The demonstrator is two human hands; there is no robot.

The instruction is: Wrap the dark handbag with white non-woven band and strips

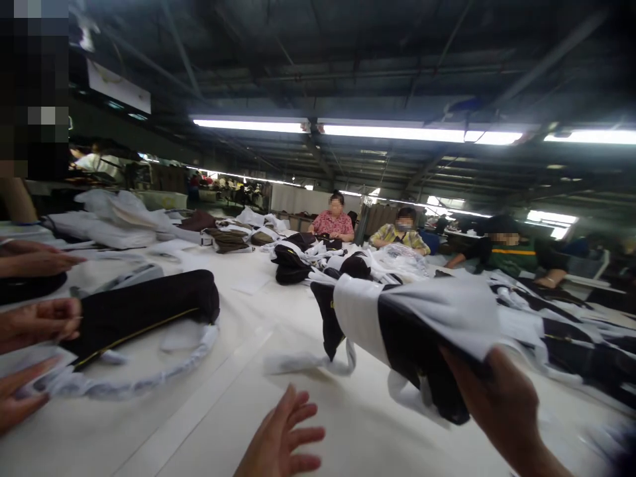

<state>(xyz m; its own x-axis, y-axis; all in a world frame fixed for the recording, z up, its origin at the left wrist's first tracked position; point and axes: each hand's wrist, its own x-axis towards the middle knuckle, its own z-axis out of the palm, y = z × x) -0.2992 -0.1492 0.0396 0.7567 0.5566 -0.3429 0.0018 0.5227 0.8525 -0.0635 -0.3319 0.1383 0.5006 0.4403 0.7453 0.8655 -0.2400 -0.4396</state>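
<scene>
My right hand [507, 394] grips the near end of a black bag [412, 351], holding it tilted above the white table [258, 424]. A white paper band [360, 318] wraps round the bag's middle, and a loose white sheet [452, 308] lies along its top near my fingers. White wrapped strips hang from the bag's underside; one trails toward the tabletop. Left of the bag, my left hand [288, 434] is held over the table with its fingers spread, touching nothing.
At the left, a co-worker's hands [42, 324] handle another black bag [149, 311] with a white-wrapped strap [144, 387]. Piles of bags and white wrapping [342, 262] lie across the table. More black bags [571, 338] are on the right. Several people sit at the far side.
</scene>
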